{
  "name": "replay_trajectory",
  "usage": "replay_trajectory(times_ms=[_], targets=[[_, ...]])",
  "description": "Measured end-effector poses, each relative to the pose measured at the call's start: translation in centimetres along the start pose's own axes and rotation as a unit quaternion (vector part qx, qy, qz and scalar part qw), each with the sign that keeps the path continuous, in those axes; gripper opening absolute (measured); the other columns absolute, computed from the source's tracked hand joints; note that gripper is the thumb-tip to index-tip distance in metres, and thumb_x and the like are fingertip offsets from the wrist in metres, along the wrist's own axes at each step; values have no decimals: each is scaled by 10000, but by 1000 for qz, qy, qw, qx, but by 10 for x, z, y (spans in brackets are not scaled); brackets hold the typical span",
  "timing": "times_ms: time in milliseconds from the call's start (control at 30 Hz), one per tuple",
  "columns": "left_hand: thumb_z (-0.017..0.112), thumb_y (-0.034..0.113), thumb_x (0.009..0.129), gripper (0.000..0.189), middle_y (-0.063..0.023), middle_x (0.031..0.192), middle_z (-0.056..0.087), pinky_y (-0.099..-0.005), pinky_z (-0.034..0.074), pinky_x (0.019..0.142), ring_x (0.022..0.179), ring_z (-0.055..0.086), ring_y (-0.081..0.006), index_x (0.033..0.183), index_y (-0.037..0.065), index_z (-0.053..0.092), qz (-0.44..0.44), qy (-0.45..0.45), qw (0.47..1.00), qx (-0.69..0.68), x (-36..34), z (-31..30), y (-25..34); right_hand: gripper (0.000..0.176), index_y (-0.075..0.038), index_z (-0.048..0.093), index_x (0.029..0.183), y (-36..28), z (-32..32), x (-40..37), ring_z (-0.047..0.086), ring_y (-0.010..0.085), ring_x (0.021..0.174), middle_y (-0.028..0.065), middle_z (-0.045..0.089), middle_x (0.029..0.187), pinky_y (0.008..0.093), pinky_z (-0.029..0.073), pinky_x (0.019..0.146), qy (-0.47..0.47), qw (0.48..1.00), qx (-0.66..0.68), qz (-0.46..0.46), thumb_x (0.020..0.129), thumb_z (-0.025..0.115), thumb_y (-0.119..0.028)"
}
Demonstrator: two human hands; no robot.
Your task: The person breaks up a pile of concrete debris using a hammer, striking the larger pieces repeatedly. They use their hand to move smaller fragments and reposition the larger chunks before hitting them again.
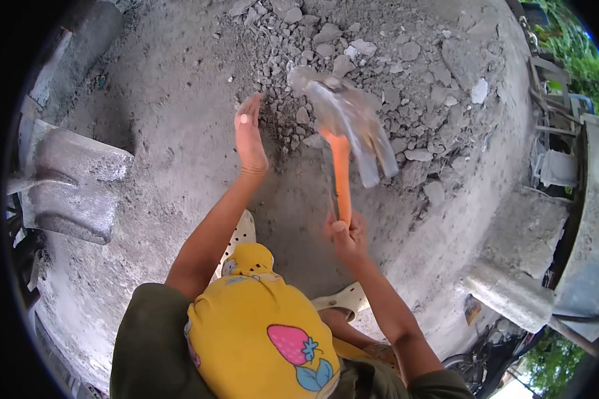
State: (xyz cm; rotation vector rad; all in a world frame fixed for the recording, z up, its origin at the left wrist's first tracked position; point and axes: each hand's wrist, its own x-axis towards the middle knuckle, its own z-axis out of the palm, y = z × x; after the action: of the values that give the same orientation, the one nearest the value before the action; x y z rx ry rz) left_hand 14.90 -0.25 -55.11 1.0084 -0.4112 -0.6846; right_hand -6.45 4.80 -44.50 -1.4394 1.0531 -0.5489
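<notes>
My right hand (348, 234) is wrapped round the orange handle of a claw hammer (340, 176). The metal head, slightly blurred, is raised at the top of the handle, with its two claws pointing down and to the right, in front of the rubble (406, 100). At the left edge of the broken stones, my left hand (249, 133) is held up with its fingers extended and nothing in it. Yellow cloth with a strawberry print (259, 319) covers my knee area below.
A metal shovel blade (76, 183) is at the left. Concrete blocks (522, 233) and a concrete cylinder (509, 296) are at the right, near a leaning panel (589, 233). Light perforated shoes (343, 300) show beneath me on the grey ground (173, 133).
</notes>
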Motion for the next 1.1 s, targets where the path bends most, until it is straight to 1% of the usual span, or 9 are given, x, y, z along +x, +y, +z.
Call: replay_trajectory(times_ms=[133,300,500,600,733,800,900,1000,1100], targets=[[388,418,869,619,-217,1291,352,-363,181,1063,1249,300,-293,1235,-76,310,-11,1,1000,-7,-4,-4,7,431,-30,527,727,44,-21,-29,446,134,471,35,482,541,298,347,436,-11,997,-44,-60,791,580,-453],[320,369,900,544,-230,1298,338,-383,166,1070,1255,285,-306,1218,-72,319,11,-33,999,-5,-10,-7,5,475,-18,525,714,68,-16,-39,497,185,459,112,498,518,352,366,441,-67,943,-269,185,787,561,-486],[373,399,874,588,-222,1288,348,-372,167,1065,1247,302,-297,1232,-63,309,-7,-61,998,9,-24,-7,12,540,-6,503,687,45,-12,-35,483,177,457,84,480,497,326,355,433,-16,978,-162,128,796,520,-535],[361,409,877,597,-224,1291,343,-371,164,1063,1249,298,-296,1238,-63,303,-21,-16,999,21,-18,-6,16,537,-40,523,715,6,-21,-22,424,84,451,0,459,509,252,327,420,-7,997,-78,-15,819,458,-563],[357,420,875,615,-225,1293,342,-374,165,1060,1250,296,-295,1246,-67,295,-11,-11,999,36,-10,-2,18,507,-58,492,676,37,-25,-24,394,73,436,-12,443,509,239,311,403,76,991,-76,-84,820,477,-544],[359,425,873,625,-225,1296,341,-376,164,1059,1250,294,-295,1250,-69,292,-4,-14,999,34,-9,0,17,494,-60,490,671,51,-25,-21,394,74,432,-15,441,505,239,308,398,67,990,-109,-59,827,480,-529],[371,430,872,633,-215,1302,338,-374,164,1058,1252,289,-291,1250,-72,294,-15,-29,998,47,-16,1,7,488,-67,487,655,65,-14,-10,400,78,416,-2,450,507,237,308,388,15,968,-93,234,854,440,-510],[388,441,861,640,-213,1326,302,-391,143,1075,1275,249,-292,1254,-55,295,-49,-36,997,57,-26,13,0,525,-63,489,656,62,-3,-4,403,78,402,14,457,504,230,313,378,-1,972,10,235,851,419,-545],[401,447,853,650,-210,1327,297,-388,139,1077,1275,246,-289,1254,-52,293,-64,-38,997,35,-22,16,-5,572,-59,494,647,38,2,3,382,81,375,15,460,500,226,307,363,31,985,91,142,822,420,-599]])
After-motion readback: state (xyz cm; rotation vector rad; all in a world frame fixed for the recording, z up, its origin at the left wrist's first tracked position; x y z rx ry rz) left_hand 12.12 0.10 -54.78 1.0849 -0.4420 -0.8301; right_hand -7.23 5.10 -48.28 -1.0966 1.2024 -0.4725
